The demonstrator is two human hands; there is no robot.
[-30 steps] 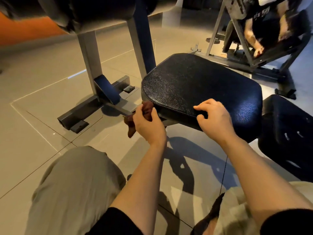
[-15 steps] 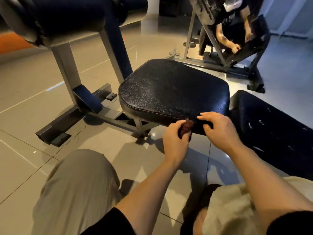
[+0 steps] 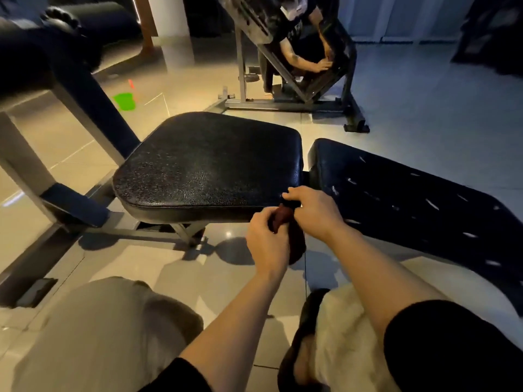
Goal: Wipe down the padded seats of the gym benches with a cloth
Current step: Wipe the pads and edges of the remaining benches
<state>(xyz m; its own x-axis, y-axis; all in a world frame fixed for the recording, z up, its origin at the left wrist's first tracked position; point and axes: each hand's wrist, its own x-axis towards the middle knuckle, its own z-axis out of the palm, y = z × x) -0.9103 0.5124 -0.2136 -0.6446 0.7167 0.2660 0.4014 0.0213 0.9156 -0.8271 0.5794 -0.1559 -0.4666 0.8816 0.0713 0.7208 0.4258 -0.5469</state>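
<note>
A dark reddish-brown cloth (image 3: 283, 219) is gripped in the curled fingers of the left hand (image 3: 267, 244) and is held against the near right corner of the black padded seat (image 3: 209, 165). That same corner is touched by the bent fingers of the right hand (image 3: 314, 212), just beside the cloth. A second black pad (image 3: 410, 205) is seen to the right of the seat.

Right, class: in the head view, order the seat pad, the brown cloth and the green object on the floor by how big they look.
1. Seat pad, easily the largest.
2. Brown cloth, partly hidden by the hands.
3. Green object; it lies farther off, so places two and three are unsure.
</note>
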